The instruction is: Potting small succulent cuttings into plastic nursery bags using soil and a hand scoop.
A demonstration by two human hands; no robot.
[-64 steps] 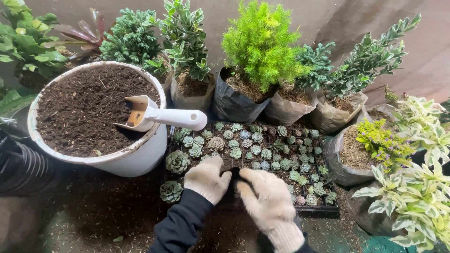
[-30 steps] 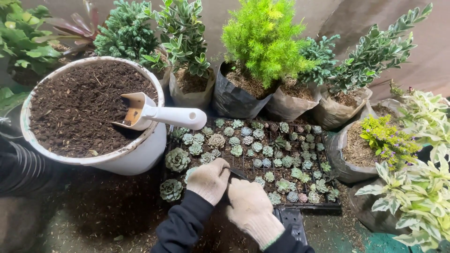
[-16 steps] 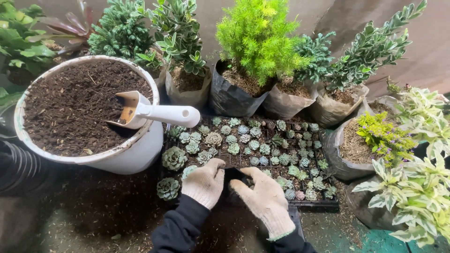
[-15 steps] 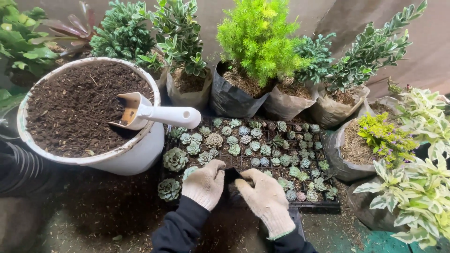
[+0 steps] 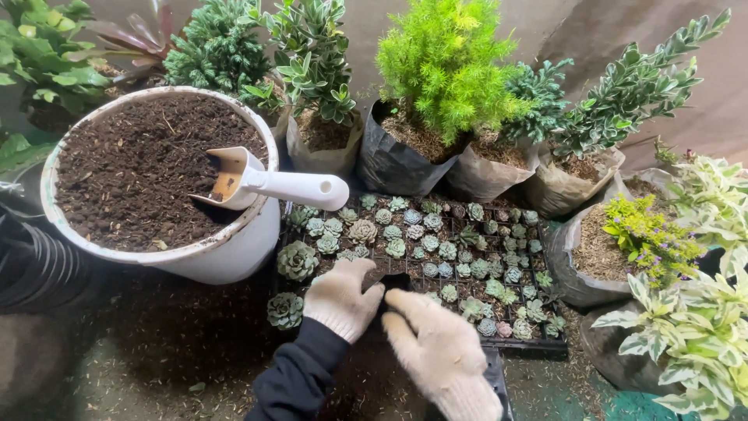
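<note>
right hand (image 5: 440, 351): gloved, lower centre of frame, fingers curled loosely over the near edge of a small black pot (image 5: 393, 282); grip on it not clear, cannot tell if closed
left hand (image 5: 340, 296): gloved, just left of the right hand, dark sleeve behind it, fingers bent against the pot's left side; touching, firm hold not visible
small black pot: centre-bottom, between the two hands, at the near edge of the tray; mostly hidden
seedling tray (image 5: 538, 347): black, middle of frame, cells filled with little succulents (image 5: 405, 234); on the floor (image 5: 156, 351), which is strewn with soil
loose succulents (image 5: 294, 261): two bigger rosettes left of the tray
bucket (image 5: 226, 261): white, left of frame, full of dark soil; white scoop (image 5: 265, 181) resting on its rim, handle pointing right
bagged plants (image 5: 436, 70): row across the top, more at right edge
step, judged: handling one pot at the tray's front edge, both hands working it
</note>
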